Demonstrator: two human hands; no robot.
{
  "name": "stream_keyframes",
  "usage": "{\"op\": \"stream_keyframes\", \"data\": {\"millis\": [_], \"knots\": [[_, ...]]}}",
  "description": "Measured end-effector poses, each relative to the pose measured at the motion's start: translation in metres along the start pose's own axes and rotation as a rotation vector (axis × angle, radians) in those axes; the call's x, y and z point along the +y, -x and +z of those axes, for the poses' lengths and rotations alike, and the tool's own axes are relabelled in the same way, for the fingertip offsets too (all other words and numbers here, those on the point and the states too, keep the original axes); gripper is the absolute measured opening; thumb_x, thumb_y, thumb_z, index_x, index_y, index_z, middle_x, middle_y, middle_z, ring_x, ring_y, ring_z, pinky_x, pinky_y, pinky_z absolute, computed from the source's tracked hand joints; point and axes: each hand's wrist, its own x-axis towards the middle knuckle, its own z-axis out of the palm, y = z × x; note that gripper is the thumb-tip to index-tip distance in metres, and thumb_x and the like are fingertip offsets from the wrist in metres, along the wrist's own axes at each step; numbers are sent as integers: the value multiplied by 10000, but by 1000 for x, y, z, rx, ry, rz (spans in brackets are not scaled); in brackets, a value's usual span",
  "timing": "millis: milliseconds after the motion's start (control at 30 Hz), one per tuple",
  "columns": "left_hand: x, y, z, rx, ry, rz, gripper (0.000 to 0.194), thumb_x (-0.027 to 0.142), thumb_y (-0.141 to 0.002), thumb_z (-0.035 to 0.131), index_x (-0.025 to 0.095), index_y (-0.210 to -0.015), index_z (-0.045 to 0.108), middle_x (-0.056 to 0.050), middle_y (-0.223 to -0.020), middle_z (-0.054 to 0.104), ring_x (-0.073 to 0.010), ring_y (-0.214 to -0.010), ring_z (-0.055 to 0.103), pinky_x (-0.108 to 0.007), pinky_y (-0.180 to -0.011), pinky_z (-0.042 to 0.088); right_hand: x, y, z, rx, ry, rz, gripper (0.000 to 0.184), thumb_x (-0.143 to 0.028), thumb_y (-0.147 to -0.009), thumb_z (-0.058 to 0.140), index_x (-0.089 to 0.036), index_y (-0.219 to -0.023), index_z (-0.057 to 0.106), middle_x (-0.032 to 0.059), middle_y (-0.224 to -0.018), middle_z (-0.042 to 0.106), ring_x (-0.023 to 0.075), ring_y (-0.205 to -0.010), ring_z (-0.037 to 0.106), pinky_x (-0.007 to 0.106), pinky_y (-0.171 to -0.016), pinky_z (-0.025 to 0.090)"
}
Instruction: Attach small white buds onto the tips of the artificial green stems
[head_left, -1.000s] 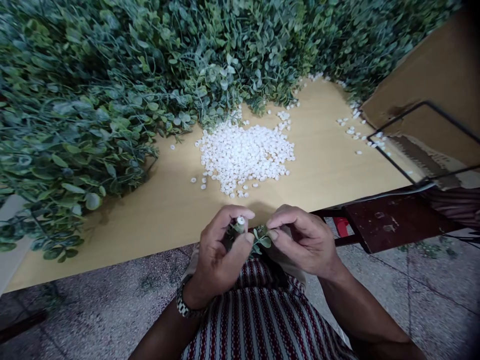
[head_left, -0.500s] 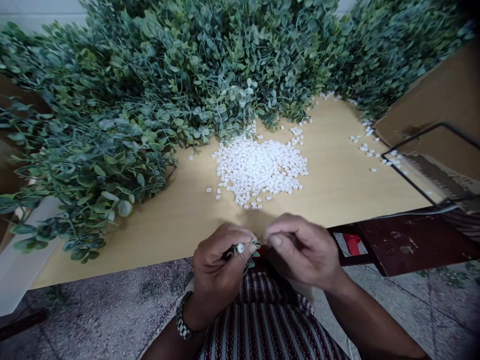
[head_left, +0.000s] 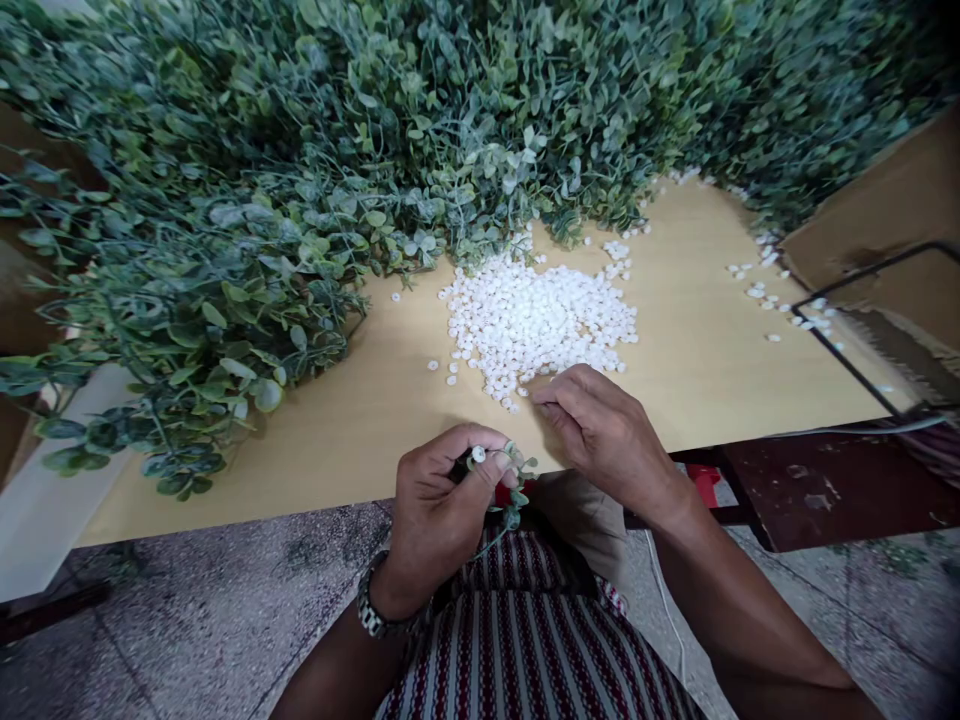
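Note:
My left hand [head_left: 442, 505] is closed around a small artificial leafy sprig [head_left: 512, 478] with a white cap [head_left: 478, 454] on its stem end, held at the table's near edge above my lap. My right hand [head_left: 604, 435] reaches over the light wooden table [head_left: 360, 420], fingers pinched together at the near edge of a heap of small white plastic pieces [head_left: 536, 322]. Whether a piece is between those fingertips is hidden.
A big mound of artificial green foliage [head_left: 300, 180] covers the back and left of the table. A cardboard box [head_left: 885, 230] with a black wire frame [head_left: 862, 330] stands at the right, stray white pieces near it. A dark red bench [head_left: 825, 485] sits below.
My right hand has left the sprig and moved forward to the edge of the white heap. The left hand keeps hold of the sprig. The view has shifted slightly.

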Motion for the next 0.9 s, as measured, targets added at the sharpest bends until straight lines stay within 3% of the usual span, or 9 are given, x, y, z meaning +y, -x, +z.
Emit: {"op": "stream_keyframes", "data": {"millis": [133, 333, 500, 633, 733, 900], "knots": [[0, -2, 2, -14, -61, 35, 74, 159, -788, 616, 149, -724, 652, -14, -607, 638, -117, -572, 587, -220, -540, 482, 1, 0, -5, -32, 16, 10, 257, -39, -851, 405, -151, -996, 585, 94, -847, 583, 202, -803, 549, 338, -713, 482], [0, -3, 4, -20, -131, 111, 66, 139, -776, 616, 147, -728, 662, -16, -625, 644, -112, -554, 577, -213, -517, 472, 5, 0, -9, -39, -18, 19, 185, -97, -869, 435, -147, -871, 613, 75, -767, 561, 195, -728, 531, 335, -648, 448], [0, -4, 8, -32, -151, 151, 68, 127, -775, 615, 145, -724, 656, -15, -640, 628, -107, -574, 566, -215, -538, 464, -2, 8, -14, 120, -570, 157, 70, -156, -840, 578, -198, -820, 630, 19, -741, 583, 148, -706, 543, 291, -631, 432], [3, -5, 14, -61, -155, 251, 65, 109, -775, 610, 145, -738, 650, -14, -659, 616, -104, -582, 554, -217, -534, 455, -8, 17, -13, 99, -1004, 272, 29, -224, -800, 659, -203, -780, 663, 2, -691, 587, 126, -649, 529, 275, -594, 429], [4, -6, 19, -89, -148, 296, 65, 102, -776, 609, 147, -750, 648, -23, -676, 625, -110, -605, 563, -223, -549, 467, -6, 23, -7, 94, -1168, 331, 40, -239, -782, 685, -200, -780, 677, 5, -691, 608, 119, -629, 534, 271, -579, 433], [4, -6, 24, -121, -162, 341, 70, 92, -769, 616, 152, -745, 643, -29, -670, 639, -118, -606, 578, -236, -562, 483, -2, 30, -2, 107, -1244, 378, 50, -243, -767, 701, -197, -755, 685, 8, -677, 613, 122, -627, 537, 272, -583, 434]]}}
